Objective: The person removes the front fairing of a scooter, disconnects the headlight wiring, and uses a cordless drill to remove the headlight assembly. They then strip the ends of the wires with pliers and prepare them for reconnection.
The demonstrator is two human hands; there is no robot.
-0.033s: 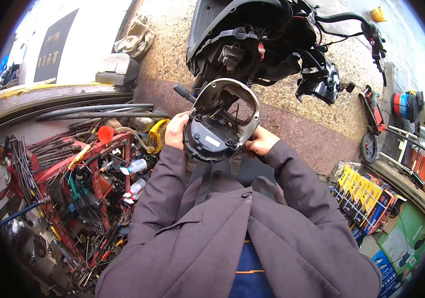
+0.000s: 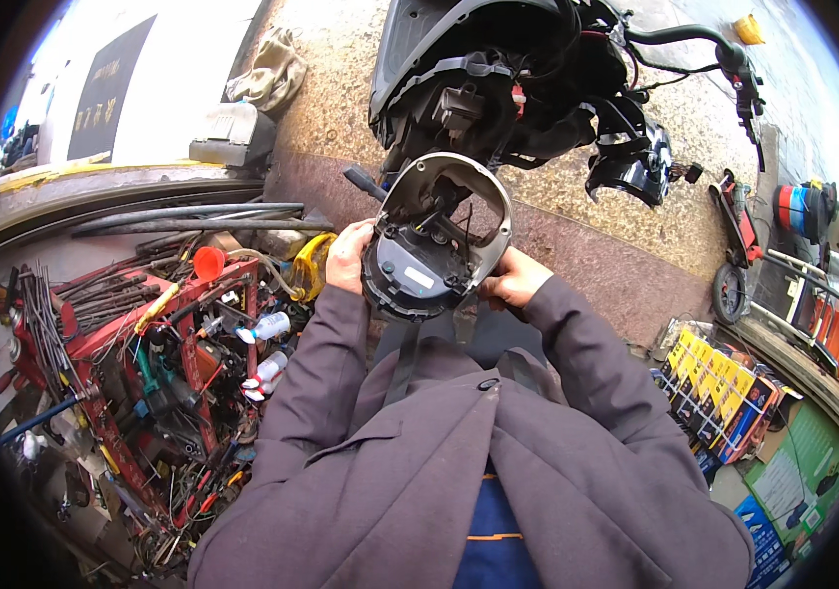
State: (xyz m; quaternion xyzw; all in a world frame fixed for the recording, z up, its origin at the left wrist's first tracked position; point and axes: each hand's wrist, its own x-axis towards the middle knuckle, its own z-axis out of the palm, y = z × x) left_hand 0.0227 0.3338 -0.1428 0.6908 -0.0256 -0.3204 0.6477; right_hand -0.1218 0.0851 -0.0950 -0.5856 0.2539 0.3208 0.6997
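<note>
Between my hands is a scooter instrument cluster, held over my lap. It has a round grey-beige shell [image 2: 501,228] with an open ring at the far side. A black rounded unit [image 2: 406,271] with a small white label sits in the shell's near half, with wires running inside. My left hand [image 2: 347,257] grips its left edge, and its fingers are partly hidden. At the right edge my right hand [image 2: 517,279] is closed on the shell. Just beyond stands a partly stripped black scooter [image 2: 537,88], with exposed wiring, a red connector [image 2: 519,98] and a handlebar [image 2: 675,35].
On the left, a red metal rack [image 2: 120,334] is crowded with tools, rods, a red funnel [image 2: 209,263] and white bottles [image 2: 270,327]. Stacked yellow-and-blue boxes [image 2: 719,388] stand at right. Farther right are a small wheel [image 2: 730,293] and cable spools [image 2: 802,212].
</note>
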